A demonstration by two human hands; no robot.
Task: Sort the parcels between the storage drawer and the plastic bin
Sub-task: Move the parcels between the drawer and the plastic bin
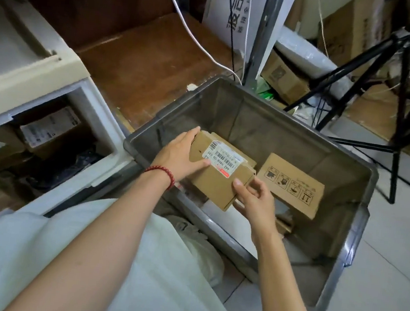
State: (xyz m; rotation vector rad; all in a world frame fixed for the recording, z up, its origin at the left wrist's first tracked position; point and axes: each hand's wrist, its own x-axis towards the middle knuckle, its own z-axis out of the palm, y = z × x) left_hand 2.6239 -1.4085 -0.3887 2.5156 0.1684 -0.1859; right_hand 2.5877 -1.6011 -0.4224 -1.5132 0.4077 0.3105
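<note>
You hold the labelled parcel (217, 179) over the plastic bin (266, 126). Your left hand (180, 153) grips its 10 o'clock edge and your right hand (254, 199) pinches the 5 o'clock corner. That pinch looks thin, so the parcel may tip onto the printed parcel (294, 183) at 3 o'clock. The storage drawer (104, 128) is open at 9 o'clock.

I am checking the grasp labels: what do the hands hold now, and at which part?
Both hands hold the labelled cardboard parcel: the left hand grips its left end, the right hand pinches its near right corner.
</note>
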